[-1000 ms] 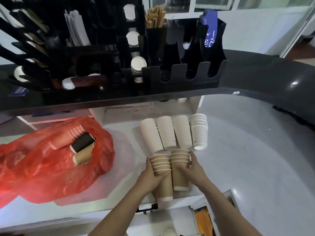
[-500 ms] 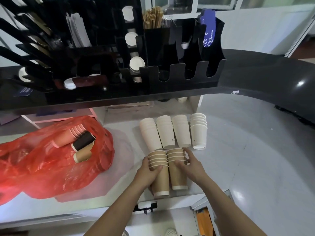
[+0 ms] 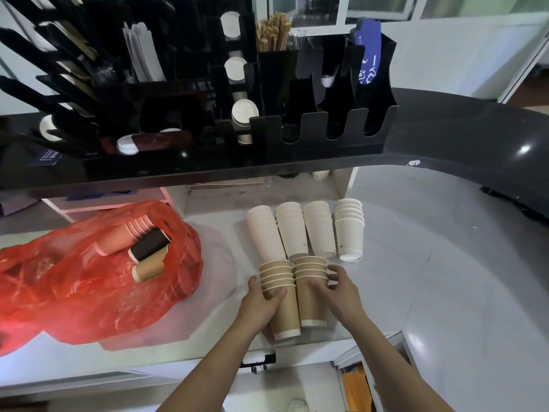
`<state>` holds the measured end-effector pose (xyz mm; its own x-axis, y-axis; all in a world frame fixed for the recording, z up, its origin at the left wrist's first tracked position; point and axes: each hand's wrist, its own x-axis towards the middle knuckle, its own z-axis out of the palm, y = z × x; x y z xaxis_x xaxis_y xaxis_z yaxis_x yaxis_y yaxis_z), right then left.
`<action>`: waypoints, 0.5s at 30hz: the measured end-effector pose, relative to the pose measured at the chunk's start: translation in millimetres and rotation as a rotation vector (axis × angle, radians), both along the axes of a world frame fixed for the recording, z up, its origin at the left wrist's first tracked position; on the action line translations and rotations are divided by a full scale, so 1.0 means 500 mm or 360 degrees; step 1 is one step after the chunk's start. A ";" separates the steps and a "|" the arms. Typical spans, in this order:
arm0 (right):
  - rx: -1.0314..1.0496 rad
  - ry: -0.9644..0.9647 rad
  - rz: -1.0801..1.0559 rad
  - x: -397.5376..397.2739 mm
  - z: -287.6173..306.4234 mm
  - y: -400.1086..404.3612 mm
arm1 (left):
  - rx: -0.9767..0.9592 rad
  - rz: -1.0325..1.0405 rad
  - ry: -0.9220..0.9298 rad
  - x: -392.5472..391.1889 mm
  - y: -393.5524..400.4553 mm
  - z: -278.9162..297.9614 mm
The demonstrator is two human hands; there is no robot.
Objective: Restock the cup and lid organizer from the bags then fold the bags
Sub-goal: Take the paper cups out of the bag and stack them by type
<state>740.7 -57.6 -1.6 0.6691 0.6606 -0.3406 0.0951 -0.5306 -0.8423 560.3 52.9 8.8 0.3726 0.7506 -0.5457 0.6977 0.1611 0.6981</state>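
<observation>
My left hand grips the left kraft cup stack, thumb curled over its lower rims, fingers behind and unseen. My right hand holds the right kraft cup stack, thumb and fingertips pinched on its rims. Both stacks stand upside down near the front edge of the white counter, touching each other. Just behind them stand four white cup stacks, also inverted. The red plastic bag lies toward the counter's left end, holding more sleeved cups. The black organizer sits on the dark upper ledge, its front cup slots apparently vacant.

Assessment: paper cups are light and crushable; nested stacks may separate. I judge the safest hold is around the mid-body, with support under the bottom cup.
</observation>
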 end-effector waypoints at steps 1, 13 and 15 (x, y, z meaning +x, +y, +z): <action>0.0008 -0.0037 -0.0019 0.000 0.002 0.001 | 0.0021 -0.0020 0.0010 -0.002 0.001 0.003; 0.0257 -0.0362 -0.0045 -0.047 0.074 0.064 | 0.0380 -0.0095 0.0000 -0.037 0.048 0.062; 0.0330 -0.0306 -0.0014 -0.073 0.092 0.090 | 0.0478 -0.0059 -0.0069 -0.054 0.066 0.083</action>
